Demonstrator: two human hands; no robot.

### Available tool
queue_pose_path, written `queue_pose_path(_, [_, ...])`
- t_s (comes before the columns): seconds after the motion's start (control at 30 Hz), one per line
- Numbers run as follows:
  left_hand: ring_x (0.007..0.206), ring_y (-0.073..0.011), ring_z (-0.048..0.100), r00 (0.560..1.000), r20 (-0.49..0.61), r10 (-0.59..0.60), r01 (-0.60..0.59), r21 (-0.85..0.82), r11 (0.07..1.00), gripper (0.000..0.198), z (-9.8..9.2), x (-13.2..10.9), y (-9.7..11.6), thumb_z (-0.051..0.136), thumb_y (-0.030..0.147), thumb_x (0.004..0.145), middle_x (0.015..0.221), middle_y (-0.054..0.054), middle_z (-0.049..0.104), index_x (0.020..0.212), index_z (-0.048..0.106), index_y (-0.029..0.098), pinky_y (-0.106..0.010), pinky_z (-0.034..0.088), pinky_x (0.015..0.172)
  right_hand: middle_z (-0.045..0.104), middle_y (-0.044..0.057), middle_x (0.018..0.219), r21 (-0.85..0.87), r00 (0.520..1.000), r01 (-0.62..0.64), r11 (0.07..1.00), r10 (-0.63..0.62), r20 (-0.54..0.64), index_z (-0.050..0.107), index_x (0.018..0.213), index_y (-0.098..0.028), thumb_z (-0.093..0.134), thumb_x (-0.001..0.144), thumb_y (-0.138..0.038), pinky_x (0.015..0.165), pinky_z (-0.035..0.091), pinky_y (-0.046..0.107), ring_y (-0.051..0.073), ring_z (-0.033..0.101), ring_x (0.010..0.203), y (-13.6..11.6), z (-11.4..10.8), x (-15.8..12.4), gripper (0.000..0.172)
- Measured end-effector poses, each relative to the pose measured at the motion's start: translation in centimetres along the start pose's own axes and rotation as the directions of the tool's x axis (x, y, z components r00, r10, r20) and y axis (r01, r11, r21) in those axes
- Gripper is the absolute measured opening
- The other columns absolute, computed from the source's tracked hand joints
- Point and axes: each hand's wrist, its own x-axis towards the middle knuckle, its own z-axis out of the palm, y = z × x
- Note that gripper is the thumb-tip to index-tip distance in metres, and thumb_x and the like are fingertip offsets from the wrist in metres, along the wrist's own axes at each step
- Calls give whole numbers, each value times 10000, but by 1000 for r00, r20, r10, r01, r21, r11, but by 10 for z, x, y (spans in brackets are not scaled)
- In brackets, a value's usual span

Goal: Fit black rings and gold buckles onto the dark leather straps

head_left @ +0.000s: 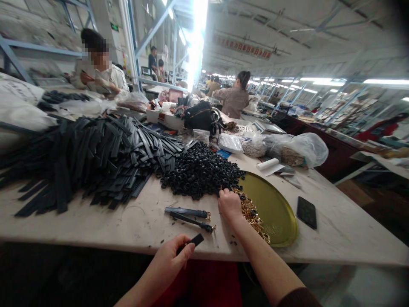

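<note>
Near the front edge of the table, my left hand pinches a short black strap whose flat end sticks out past the thumb. My right hand reaches forward to where a heap of small black strap loops meets a pile of gold buckles. Its fingers are curled, and what they hold is hidden. The buckles lie along the left side of a round olive-gold tray. Between my hands and the loops rest two black straps with buckles, an upper one and a lower one.
A large pile of black strips covers the table's left side. A phone lies right of the tray. Plastic bags and a black bag stand behind. Co-workers sit at the back left and farther back.
</note>
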Motion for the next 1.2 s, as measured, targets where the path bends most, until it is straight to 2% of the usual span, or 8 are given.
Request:
queue_pose_path(0.43, [527,-110,405,999,26,-34,35,-31,999,329,-14,17,-13,395,468,824,554,58,422,821,519,163,-215,306,520,592,148,867,12,992,121,993,-121,28,611,839,-132,435,825,-124,697,314,352,244,532,823,-11,2,17,177])
queue_pose_path(0.6, [591,-124,442,1000,-4,0,0,-9,1000,316,-23,21,-16,404,447,827,601,43,446,799,536,162,-228,334,576,616,172,806,111,989,136,984,-141,37,619,773,-103,453,787,-71,726,335,359,242,552,796,-8,-9,18,170])
queue_pose_path(0.7, [602,-122,450,996,-54,64,-67,-52,996,311,-24,27,-12,410,441,829,606,37,464,755,529,163,-226,341,589,626,99,761,271,993,110,956,-119,16,592,783,-135,438,822,-151,681,370,304,187,561,718,-12,-22,5,160])
queue_pose_path(0.77, [566,-112,438,990,-108,92,-104,-103,989,310,-23,33,-7,410,440,831,569,45,451,739,515,163,-221,339,571,618,39,725,650,998,14,760,-49,37,562,779,-164,463,827,-270,628,388,262,151,555,659,-20,-30,-13,153])
queue_pose_path(0.83, [526,-102,421,981,-162,104,-128,-144,981,299,-21,38,-3,418,437,826,542,53,446,752,514,164,-215,331,544,606,6,699,946,990,-138,293,3,143,538,763,-178,532,783,-365,609,396,245,134,543,638,-33,-38,-35,188])
queue_pose_path(0.9, [501,-95,409,976,-185,116,-147,-160,976,291,-17,41,-2,438,436,814,530,55,454,775,528,162,-210,318,517,586,-14,658,965,968,-250,-82,-5,250,533,737,-181,599,735,-404,605,387,239,122,522,621,-46,-43,-55,233])
queue_pose_path(1.0, [486,-91,405,976,-177,129,-156,-143,977,305,-9,37,-6,451,445,803,515,55,456,766,545,157,-206,305,497,547,-42,586,904,946,-308,-295,4,324,540,690,-176,655,698,-396,585,360,222,93,483,571,-59,-46,-74,249])
queue_pose_path(1.2, [496,-101,445,970,-200,139,-145,-20,989,288,1,43,-11,419,418,806,514,52,472,730,528,162,-210,329,518,590,-39,672,768,898,-374,-520,3,439,574,755,-181,757,564,-359,572,381,218,85,526,575,-61,-39,-72,319])
